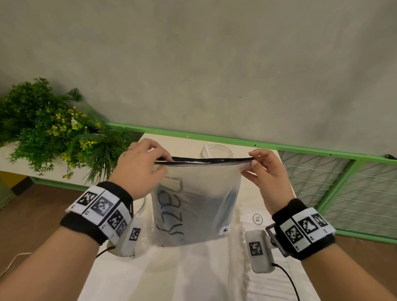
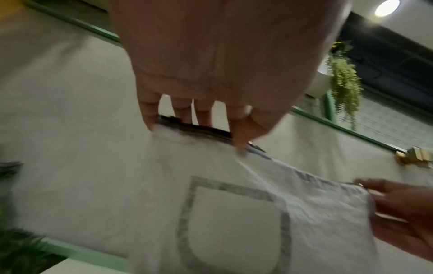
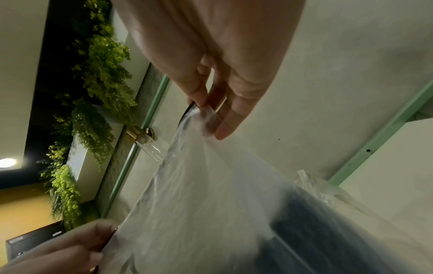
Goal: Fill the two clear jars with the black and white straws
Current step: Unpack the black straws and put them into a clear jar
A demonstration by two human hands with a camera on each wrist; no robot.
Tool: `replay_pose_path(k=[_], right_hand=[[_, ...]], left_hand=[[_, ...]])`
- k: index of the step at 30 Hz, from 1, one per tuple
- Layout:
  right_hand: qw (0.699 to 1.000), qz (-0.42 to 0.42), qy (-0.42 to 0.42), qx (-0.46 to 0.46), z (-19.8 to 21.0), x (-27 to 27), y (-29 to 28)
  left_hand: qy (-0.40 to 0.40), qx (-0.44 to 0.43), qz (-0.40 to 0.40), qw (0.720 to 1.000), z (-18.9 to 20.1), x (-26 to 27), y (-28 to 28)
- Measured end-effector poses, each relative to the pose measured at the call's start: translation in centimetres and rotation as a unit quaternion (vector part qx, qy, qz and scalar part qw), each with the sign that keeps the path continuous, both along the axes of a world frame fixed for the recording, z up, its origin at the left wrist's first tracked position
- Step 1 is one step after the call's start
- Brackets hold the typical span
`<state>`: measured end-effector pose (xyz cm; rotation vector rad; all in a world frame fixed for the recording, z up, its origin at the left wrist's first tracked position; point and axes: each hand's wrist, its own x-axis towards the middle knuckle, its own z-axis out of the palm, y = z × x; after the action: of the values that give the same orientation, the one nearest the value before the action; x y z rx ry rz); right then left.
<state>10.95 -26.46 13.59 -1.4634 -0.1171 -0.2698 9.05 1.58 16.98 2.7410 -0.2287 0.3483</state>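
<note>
Opening the zip bag that seems to hold the straws

Both hands hold a frosted zip bag point(image 1: 195, 202) upright over the white counter point(image 1: 135, 278): the left hand point(image 1: 138, 169) pinches the black zip strip at its left end, the right hand point(image 1: 265, 170) pinches the top right corner, each clamped on the bag. A dark bundle shows through the plastic low on the right, likely the black straws point(image 1: 227, 201), though it is too hazy to be sure. One clear jar point(image 1: 216, 151) stands just behind the bag with a white straw point(image 1: 207, 151) in it; a second clear jar point(image 1: 142, 206) peeks out under the left wrist. To do this well, I'd say keep the corner taut, part the zip evenly and hold the mouth upward so nothing tips out near the jars.
</note>
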Motion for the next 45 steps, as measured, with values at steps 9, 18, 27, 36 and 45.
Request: replay_pose_path(k=[9, 18, 27, 36, 45], right_hand=[[0.934, -0.059, -0.149, -0.320, -0.2, -0.8, -0.2], [0.584, 0.015, -0.258, -0.769, 0.7, -0.3, 2.0], [0.731, 0.043, -0.155, -0.663, 1.3, 0.0, 2.8], [0.782, 0.104, -0.251, -0.561, -2.5, -3.7, 1.0], [0.762, 0.046, -0.141, -0.630, -0.3, -2.5, 1.9]], left_hand=[[0.005, 0.001, -0.009, 1.000, -0.6, 1.9, -2.4], [-0.081, -0.105, -0.059, 0.989, -1.0, 1.2, -2.8], [0.059, -0.019, -0.009, 0.998, -2.1, 0.1, -3.2], [0.067, -0.094, -0.076, 0.990, -5.0, -1.1, -3.0], [0.073, -0.234, -0.068, 0.967, -4.3, -0.7, -3.8]])
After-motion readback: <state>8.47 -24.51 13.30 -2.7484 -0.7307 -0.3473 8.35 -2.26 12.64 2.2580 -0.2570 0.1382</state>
